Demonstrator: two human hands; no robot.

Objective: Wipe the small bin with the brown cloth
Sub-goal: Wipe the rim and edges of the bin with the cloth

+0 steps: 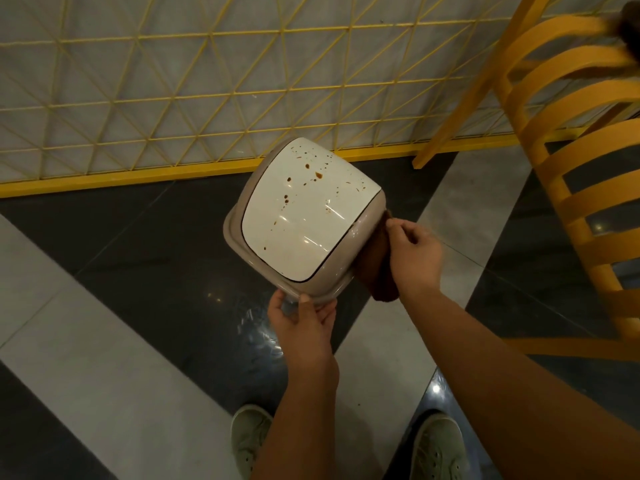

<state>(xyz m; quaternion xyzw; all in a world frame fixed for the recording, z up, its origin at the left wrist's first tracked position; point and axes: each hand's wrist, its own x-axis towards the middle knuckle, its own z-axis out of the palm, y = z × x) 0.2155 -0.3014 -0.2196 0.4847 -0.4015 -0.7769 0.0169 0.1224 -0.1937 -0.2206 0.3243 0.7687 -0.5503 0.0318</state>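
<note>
While the left hand (pixel 300 322) pinches the small bin (pixel 304 216) by its rim to keep it up, the right hand (pixel 414 252) curls its fingers on the brown cloth (pixel 375 268), pressed against the bin's side to rub it.

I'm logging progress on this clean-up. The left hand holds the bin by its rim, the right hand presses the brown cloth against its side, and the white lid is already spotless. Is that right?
Not quite. The head view shows the white lid still speckled with brown spots, not spotless. The rest holds: the left hand holds the bin by its rim and the right hand presses the brown cloth against its side.
</note>
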